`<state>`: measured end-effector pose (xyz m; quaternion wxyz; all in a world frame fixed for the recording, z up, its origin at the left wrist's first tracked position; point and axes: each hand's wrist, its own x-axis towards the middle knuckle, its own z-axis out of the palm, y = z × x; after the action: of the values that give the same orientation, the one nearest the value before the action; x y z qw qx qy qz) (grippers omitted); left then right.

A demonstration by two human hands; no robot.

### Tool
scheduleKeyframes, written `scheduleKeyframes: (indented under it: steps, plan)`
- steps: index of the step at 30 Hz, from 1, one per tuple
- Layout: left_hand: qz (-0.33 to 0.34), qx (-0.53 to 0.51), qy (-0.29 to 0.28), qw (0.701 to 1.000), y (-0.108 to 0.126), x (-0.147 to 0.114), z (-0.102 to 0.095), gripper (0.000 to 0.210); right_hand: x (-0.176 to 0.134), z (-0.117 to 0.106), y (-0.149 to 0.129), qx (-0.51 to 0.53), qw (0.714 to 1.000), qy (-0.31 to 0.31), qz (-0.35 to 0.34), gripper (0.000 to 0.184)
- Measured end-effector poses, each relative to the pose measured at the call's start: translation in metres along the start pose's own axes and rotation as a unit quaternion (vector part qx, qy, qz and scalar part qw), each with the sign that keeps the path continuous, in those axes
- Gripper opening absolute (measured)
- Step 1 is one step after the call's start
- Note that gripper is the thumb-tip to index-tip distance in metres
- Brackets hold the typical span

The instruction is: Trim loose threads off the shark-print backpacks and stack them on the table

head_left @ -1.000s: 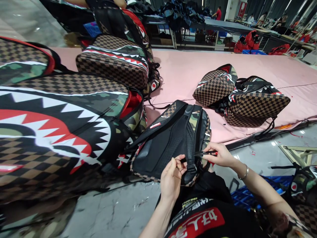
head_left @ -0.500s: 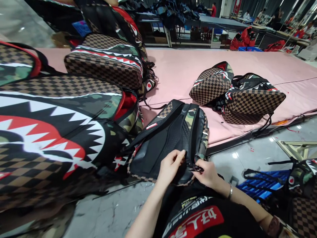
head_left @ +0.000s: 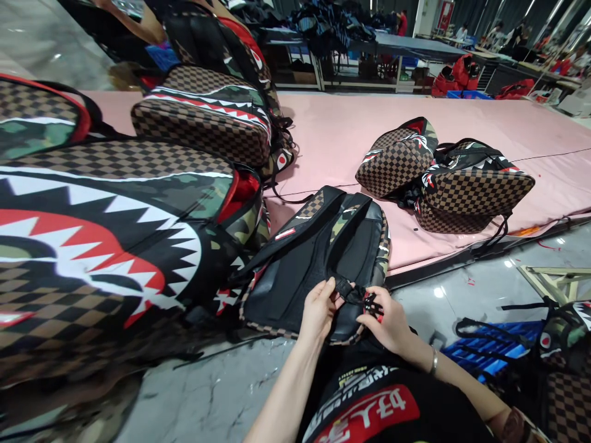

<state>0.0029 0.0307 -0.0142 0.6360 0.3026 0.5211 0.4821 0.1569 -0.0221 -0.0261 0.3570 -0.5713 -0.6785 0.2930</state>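
A backpack lies back-panel up in front of me, its black padded shoulder straps uppermost and brown-check and camouflage cloth along its edges. My left hand is closed, thumb and fingers pinching the lower end of the right-hand shoulder strap. Just beside it, my right hand is closed around a small dark bundle with bits of red, seemingly gathered strap webbing. The fingers cover part of it, so its exact form is hidden. Both hands are over the backpack's near right corner.
A large shark-mouth backpack fills the left side, with another checked backpack behind it. Two more backpacks sit at right on the pink table. A blue crate stands lower right. Another person's arm shows top left.
The strap's lower end has come up off the back panel between my hands. My right hand has turned, showing the dark and red bundle. The view has shifted slightly.
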Motion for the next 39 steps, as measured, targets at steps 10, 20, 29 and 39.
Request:
scheduleKeyframes:
  steps: [10,20,29,39]
  plan:
    - [-0.057,-0.109,-0.019,0.992,-0.003,0.001,-0.005,0.030,0.045,-0.021,0.022,0.031,0.989,-0.010,-0.142,0.016]
    - [-0.082,-0.120,-0.022,0.989,-0.006,0.003,-0.008,0.032,0.060,-0.020,0.031,0.021,0.983,-0.037,-0.179,0.011]
    - [-0.077,-0.125,-0.023,0.989,-0.003,0.000,-0.003,0.032,0.060,-0.026,0.022,-0.038,0.966,-0.056,-0.249,0.016]
    - [-0.075,-0.122,-0.016,0.990,-0.007,0.002,-0.004,0.032,0.061,-0.028,0.020,-0.060,0.967,-0.042,-0.244,0.014]
